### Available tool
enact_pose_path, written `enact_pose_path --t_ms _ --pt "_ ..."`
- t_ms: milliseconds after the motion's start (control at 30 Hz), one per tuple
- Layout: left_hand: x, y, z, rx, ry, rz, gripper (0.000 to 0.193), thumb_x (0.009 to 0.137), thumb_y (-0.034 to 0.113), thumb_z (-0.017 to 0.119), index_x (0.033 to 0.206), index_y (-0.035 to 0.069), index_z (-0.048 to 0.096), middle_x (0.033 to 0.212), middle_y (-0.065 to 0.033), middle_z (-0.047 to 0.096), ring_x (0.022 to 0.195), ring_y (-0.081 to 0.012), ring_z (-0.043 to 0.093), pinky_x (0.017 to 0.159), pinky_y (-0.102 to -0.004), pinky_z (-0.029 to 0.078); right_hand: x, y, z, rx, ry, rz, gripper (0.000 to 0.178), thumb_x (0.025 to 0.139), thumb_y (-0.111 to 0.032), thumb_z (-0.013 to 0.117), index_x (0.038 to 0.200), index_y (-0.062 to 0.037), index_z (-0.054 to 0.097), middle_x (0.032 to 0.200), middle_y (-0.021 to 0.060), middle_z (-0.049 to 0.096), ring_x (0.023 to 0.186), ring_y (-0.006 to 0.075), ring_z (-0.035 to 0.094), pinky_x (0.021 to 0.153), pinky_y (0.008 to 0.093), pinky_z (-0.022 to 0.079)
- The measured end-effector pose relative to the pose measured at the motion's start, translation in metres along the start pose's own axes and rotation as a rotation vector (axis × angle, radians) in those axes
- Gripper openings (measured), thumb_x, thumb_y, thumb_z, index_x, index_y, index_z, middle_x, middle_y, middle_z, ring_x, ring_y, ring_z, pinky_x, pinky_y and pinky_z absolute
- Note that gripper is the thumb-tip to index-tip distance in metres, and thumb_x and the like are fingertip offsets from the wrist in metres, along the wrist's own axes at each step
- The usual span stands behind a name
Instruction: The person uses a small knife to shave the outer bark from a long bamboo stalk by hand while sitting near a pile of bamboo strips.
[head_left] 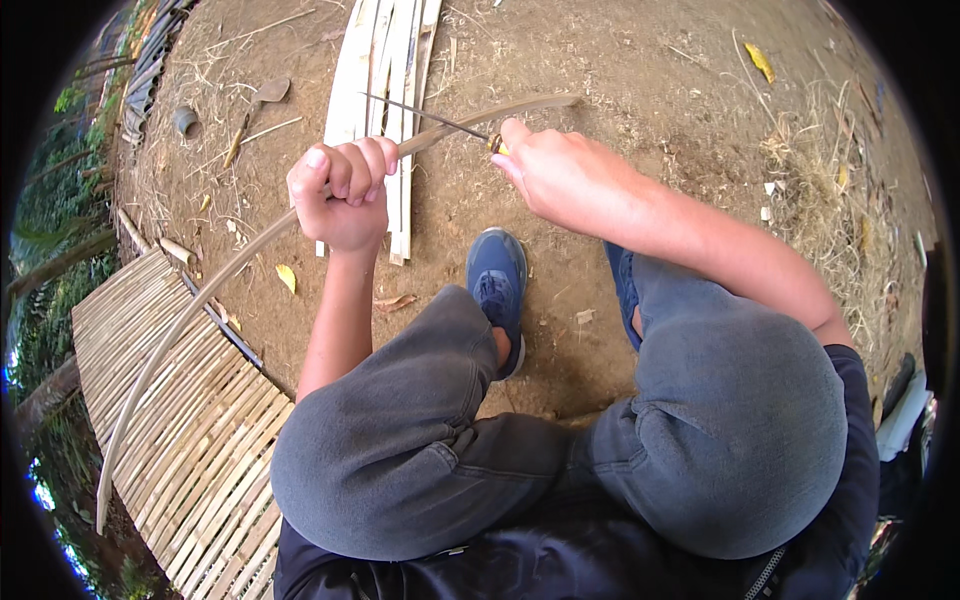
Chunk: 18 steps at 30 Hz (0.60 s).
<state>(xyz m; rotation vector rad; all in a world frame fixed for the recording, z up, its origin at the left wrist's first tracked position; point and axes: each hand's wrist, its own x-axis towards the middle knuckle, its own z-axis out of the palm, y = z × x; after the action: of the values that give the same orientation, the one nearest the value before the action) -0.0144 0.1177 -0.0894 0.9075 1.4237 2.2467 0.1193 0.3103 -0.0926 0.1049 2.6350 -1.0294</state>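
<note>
My left hand (343, 190) is closed in a fist around a long, curved bamboo strip (240, 255). One end of the strip bends down to the lower left; the other reaches past my right hand at the upper middle. In my right hand (565, 172) is the handle of a knife (425, 114), only a bit of yellow and black handle showing beyond the fingers. Its thin dark blade, seen nearly edge-on, points up and left and crosses the strip between my two hands. Whether the edge bites into the strip, I cannot tell.
Several pale split bamboo slats (352, 90) lie on the dirt beyond my left hand. A slatted bamboo platform (190, 420) stands at my left. Farther off are a flat-bladed tool (272, 91) and a small grey container (185, 121). Dry straw (830, 190) litters the right.
</note>
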Motion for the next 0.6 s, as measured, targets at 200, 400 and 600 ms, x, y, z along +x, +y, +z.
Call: enact_pose_path --t_ms 200,400,600 --pt "-0.001 -0.001 0.001 -0.015 0.031 -0.024 0.037 0.091 0.022 0.036 0.056 0.016 0.028 0.045 0.0013 0.025 0.045 -0.0132 0.026 0.06 -0.0356 0.038 -0.006 -0.008 -0.005 0.077 -0.123 0.063 0.036 0.106 -0.023 0.034 0.111 0.0088 0.05 0.081 0.019 0.065 0.071 0.0251 0.068 0.059 0.0389 0.057" --pt "0.006 -0.002 0.003 -0.03 0.175 -0.049 0.037 0.091 0.022 0.036 0.055 0.016 0.028 0.044 0.001 0.024 0.045 -0.0132 0.024 0.059 -0.0355 0.036 0.014 0.006 0.011 -0.065 0.111 -0.107 0.035 0.106 -0.026 0.038 0.108 0.0075 0.049 0.067 0.0109 0.059 0.052 0.0183 0.057 0.047 0.0333 0.051" --pt "0.004 -0.004 0.01 -0.033 0.16 -0.059 0.037 0.09 0.021 0.038 0.055 0.016 0.027 0.044 0.0007 0.024 0.045 -0.0132 0.024 0.06 -0.0359 0.038 0.015 0.013 0.01 -0.013 0.072 0.035 0.034 0.106 -0.024 0.037 0.113 0.0066 0.05 0.07 0.0093 0.059 0.053 0.0146 0.055 0.043 0.0281 0.048"
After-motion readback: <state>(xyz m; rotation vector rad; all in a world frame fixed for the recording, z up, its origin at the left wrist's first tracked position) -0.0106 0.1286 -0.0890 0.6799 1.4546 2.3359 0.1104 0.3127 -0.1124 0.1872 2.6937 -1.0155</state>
